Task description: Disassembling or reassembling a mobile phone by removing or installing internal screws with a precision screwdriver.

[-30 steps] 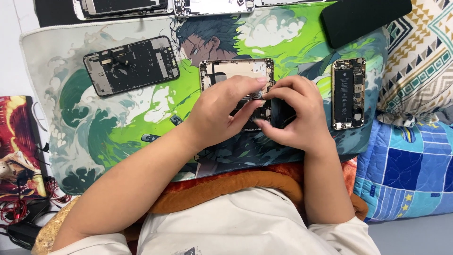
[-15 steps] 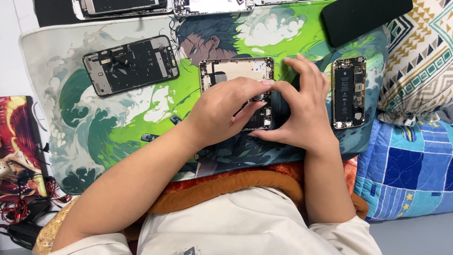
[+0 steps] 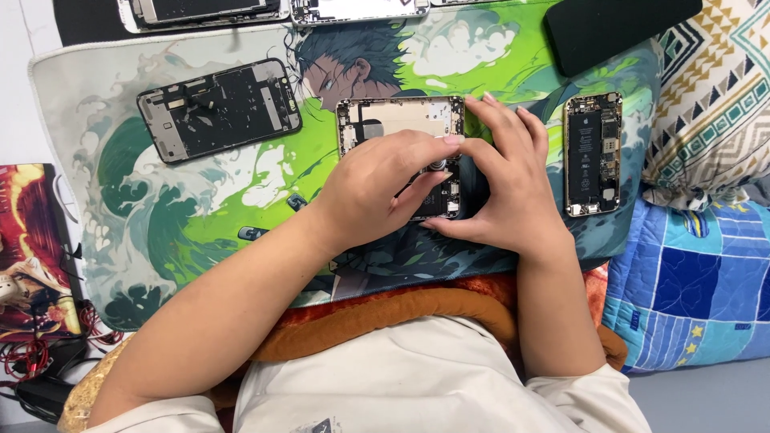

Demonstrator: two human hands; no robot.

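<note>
1. Change from half a second ago: the right hand is nearly where it was, its fingers stretched up along the right edge of the opened gold-framed smartphone chassis. A full second ago that hand sat lower and curled over the lower part of the phone. The left hand has kept its place on top of the chassis throughout.
2. Location: the chassis lies face-open at the centre of the large rubber desk mat printed with green and white wave artwork, partly hidden under both hands.
3. Left hand: fingers bent and pressed down on the lower half of the chassis. Whether they pinch a small part is unclear, since the fingertips cover the spot.
4. Right hand: fingers cupped round the right side and lower corner of the chassis, steadying it.
5. Chassis: a flat rectangular metal shell with rounded corners, a pale matte plate in the upper half and dark circuitry below.
6. Nearby, left: a dark rectangular phone back panel with exposed flex parts, lying tilted and well apart.
7. Nearby, right: a second opened phone with a black battery in a gold frame, upright, just beside the right hand.
8. Upper right: a plain black glossy slab. Right edge: patterned quilted fabric, soft and stitched.
</note>
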